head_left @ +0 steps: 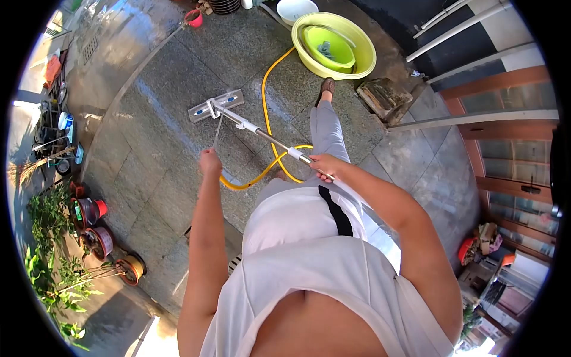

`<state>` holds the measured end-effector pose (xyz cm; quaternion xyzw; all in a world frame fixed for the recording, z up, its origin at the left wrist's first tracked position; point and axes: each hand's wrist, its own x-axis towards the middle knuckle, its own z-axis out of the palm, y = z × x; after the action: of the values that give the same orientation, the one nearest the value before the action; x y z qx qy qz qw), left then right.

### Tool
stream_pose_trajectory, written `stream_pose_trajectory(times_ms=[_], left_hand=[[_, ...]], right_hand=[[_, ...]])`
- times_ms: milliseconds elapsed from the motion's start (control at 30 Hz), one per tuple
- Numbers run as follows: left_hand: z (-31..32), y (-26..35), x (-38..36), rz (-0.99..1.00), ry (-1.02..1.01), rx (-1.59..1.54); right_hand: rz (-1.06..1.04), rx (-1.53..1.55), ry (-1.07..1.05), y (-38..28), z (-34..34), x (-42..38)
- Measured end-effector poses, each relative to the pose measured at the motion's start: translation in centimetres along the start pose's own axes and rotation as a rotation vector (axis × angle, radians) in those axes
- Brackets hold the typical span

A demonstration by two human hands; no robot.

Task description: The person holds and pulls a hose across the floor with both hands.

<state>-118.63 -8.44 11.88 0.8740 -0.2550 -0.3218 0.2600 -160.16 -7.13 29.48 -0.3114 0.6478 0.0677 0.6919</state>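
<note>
My right hand (324, 166) is wrapped round the metal pole of a flat mop (262, 132). The pole slants down to a wide, flat mop head (216, 106) on the wet stone floor. My left hand (210, 162) is closed, and a yellow hose (266, 98) curves up to it from below. From this fist a thin, pale streak like a jet of water runs to the mop head's joint. The hose end itself is hidden by my fingers.
A large yellow-green tub (366, 56) with a smaller green basin (324, 44) inside stands ahead, beside a white basin (295, 8). A stone block (383, 98) lies near my foot. Potted plants (95, 241) line the left, and wood-framed doors (511, 131) the right.
</note>
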Motion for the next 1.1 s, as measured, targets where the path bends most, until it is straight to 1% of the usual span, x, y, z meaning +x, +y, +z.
stream_pose_trajectory(times_ms=[100,167,200,267,300,400,433,467,500,567,600,667,700,767,800,900,1000,1100], left_hand=[[-1.9,5.2,-5.1,-0.018,-0.116,0.069],[-2.3,6.7,-6.7,-0.020,-0.148,0.087],[-2.2,7.0,-7.2,-0.022,-0.167,0.094],[-0.7,4.9,-5.4,0.060,-0.135,0.088],[-0.4,4.8,-5.8,0.097,-0.119,0.083],[-0.5,5.4,-6.9,-0.033,-0.204,0.073],[-0.5,6.2,-7.6,-0.033,-0.205,0.079],[-0.3,7.0,-8.5,-0.033,-0.205,0.084],[0.0,7.5,-9.1,-0.034,-0.202,0.086],[2.1,5.7,-7.7,0.090,-0.186,0.155],[3.2,5.1,-7.3,0.151,-0.178,0.191],[2.5,8.9,-11.1,0.060,-0.229,0.148],[2.6,10.4,-12.8,0.013,-0.253,0.126],[4.6,9.0,-12.3,0.115,-0.213,0.193],[5.1,9.2,-13.4,0.167,-0.192,0.226],[6.3,9.2,-17.7,0.288,-0.086,0.336],[7.4,8.6,-22.0,0.238,-0.150,0.276],[9.0,7.5,-26.3,0.292,-0.098,0.352]], right_hand=[[-0.082,-0.057,0.017,0.5,0.3,-1.2],[-0.117,-0.086,0.036,1.2,0.9,-3.0],[-0.120,-0.087,0.054,1.6,1.0,-4.6],[-0.095,-0.050,0.074,3.1,0.4,-6.8],[-0.066,-0.010,0.072,4.2,0.0,-7.7],[-0.002,0.083,0.061,7.2,-1.4,-10.1],[0.013,0.100,0.063,8.3,-2.0,-10.5],[0.027,0.114,0.065,9.4,-2.4,-10.9],[-0.014,0.064,0.105,10.7,-2.6,-11.3],[-0.096,-0.042,0.182,13.8,-2.5,-12.4],[-0.045,-0.035,0.197,15.0,-2.6,-13.4],[0.062,-0.015,0.225,17.6,-2.9,-15.8],[0.070,0.065,0.208,19.2,-3.4,-16.6],[0.121,0.147,0.203,22.1,-4.3,-18.0],[0.147,0.188,0.201,23.7,-4.6,-18.7],[0.112,0.203,0.224,29.3,-5.3,-19.6],[0.111,0.197,0.235,34.3,-6.4,-21.6],[0.103,0.195,0.238,38.7,-7.7,-23.3]])
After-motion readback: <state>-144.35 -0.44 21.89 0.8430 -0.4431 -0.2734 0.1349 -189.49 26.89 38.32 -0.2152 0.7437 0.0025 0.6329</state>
